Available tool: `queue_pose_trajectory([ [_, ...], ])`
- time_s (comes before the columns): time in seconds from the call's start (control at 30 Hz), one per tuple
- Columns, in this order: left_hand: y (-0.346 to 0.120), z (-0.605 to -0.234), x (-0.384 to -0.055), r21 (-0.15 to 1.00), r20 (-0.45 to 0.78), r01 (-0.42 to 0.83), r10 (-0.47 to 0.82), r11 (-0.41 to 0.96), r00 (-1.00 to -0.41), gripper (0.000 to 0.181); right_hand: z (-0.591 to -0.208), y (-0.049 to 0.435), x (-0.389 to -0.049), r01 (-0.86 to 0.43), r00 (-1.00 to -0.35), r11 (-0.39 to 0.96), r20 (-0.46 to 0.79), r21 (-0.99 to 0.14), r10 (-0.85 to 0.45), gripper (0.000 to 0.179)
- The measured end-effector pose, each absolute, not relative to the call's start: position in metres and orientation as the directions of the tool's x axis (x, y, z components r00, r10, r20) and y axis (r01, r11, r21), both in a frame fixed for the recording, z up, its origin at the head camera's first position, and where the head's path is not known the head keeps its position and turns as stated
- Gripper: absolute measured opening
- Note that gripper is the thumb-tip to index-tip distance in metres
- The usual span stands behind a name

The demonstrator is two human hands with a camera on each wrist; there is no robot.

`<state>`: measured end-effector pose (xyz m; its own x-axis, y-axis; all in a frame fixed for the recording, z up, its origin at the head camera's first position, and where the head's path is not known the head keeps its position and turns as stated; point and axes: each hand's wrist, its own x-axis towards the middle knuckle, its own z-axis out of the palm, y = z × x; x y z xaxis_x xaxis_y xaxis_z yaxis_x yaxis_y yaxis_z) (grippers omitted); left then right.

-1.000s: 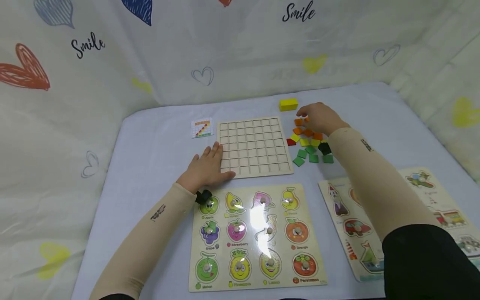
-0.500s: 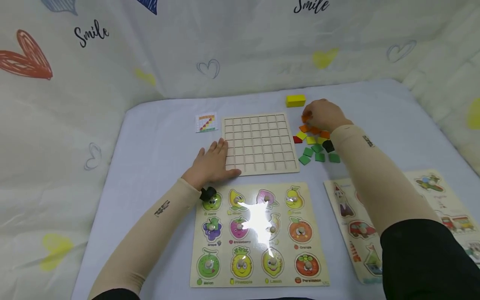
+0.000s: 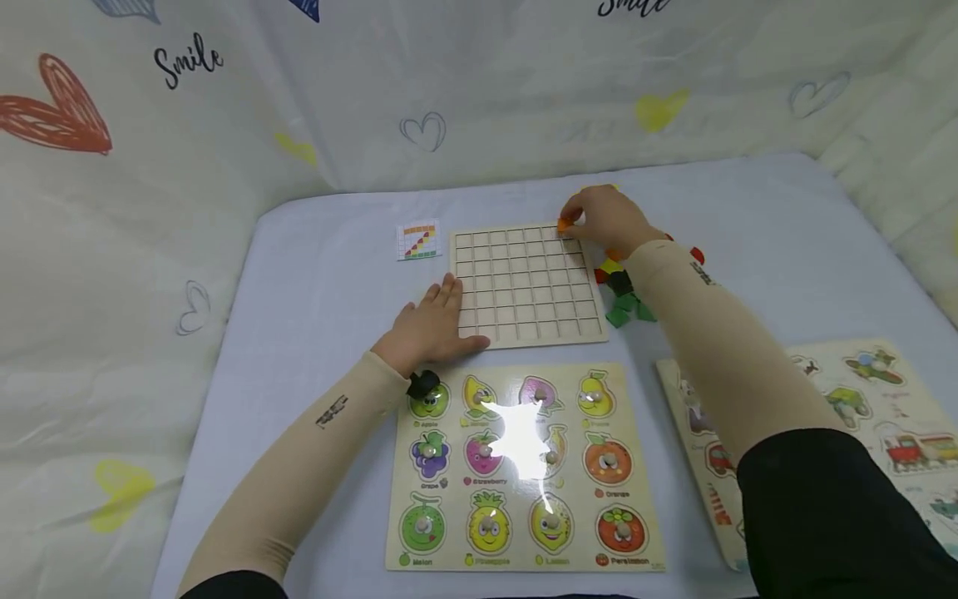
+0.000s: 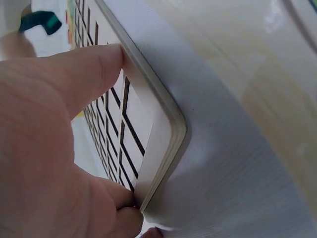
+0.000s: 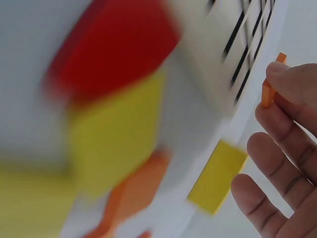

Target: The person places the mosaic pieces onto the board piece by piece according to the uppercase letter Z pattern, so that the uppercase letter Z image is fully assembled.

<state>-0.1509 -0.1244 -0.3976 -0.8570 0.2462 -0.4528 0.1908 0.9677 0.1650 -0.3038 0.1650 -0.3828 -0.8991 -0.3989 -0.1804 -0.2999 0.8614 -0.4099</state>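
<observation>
My right hand (image 3: 608,218) pinches a small orange square tile (image 5: 268,93) between thumb and index finger, with its other fingers loosely extended. It hovers at the far right corner of a pale wooden grid board (image 3: 527,287), whose cells hold no tiles. At the board's near left corner lies my left hand (image 3: 427,326), fingers fairly straight along the left side and thumb (image 4: 99,67) on the near rim. To the right of the board are loose tiles: green (image 3: 618,316), yellow (image 3: 611,266) and red (image 3: 600,275), partly hidden by my right arm.
A small pattern card (image 3: 419,241) lies left of the board. Nearer me sits a fruit puzzle board (image 3: 524,516) with glare on it. A vehicle puzzle board (image 3: 816,399) is at the right, partly under my arm. A yellow block (image 5: 218,176) stands behind my right hand.
My right hand has picked an orange tile from the pile and moved left with it to the board's far right corner. The left hand keeps its place on the board.
</observation>
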Motion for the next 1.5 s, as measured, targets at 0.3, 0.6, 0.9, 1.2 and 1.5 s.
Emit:
queue_pose_trajectory([
  [0.3,-0.119,-0.400,-0.147,0.169,-0.462,0.184,0.242,0.968,-0.853,0.108,-0.392,0.096,-0.306,-0.373,-0.854,0.824,-0.189,-0.426,-0.485,0.030],
  [0.6,-0.110,-0.401,-0.143,0.172,-0.451,0.211,0.268,0.962,-0.851,0.108,-0.395,0.067,-0.298,-0.398,-0.845,0.836,-0.203,-0.378,-0.495,0.032],
  [0.9,-0.101,-0.399,-0.142,0.157,-0.440,0.227,0.273,0.961,-0.855,0.108,-0.395,0.067,-0.301,-0.374,-0.858,0.860,-0.222,-0.349,-0.463,0.033],
  [1.2,-0.096,-0.398,-0.144,0.152,-0.449,0.238,0.282,0.959,-0.848,0.109,-0.395,0.074,-0.298,-0.336,-0.876,0.869,-0.220,-0.363,-0.430,0.034],
  [1.5,-0.093,-0.397,-0.145,0.143,-0.452,0.243,0.281,0.960,-0.847,0.109,-0.396,0.079,-0.297,-0.341,-0.872,0.856,-0.209,-0.388,-0.442,0.033],
])
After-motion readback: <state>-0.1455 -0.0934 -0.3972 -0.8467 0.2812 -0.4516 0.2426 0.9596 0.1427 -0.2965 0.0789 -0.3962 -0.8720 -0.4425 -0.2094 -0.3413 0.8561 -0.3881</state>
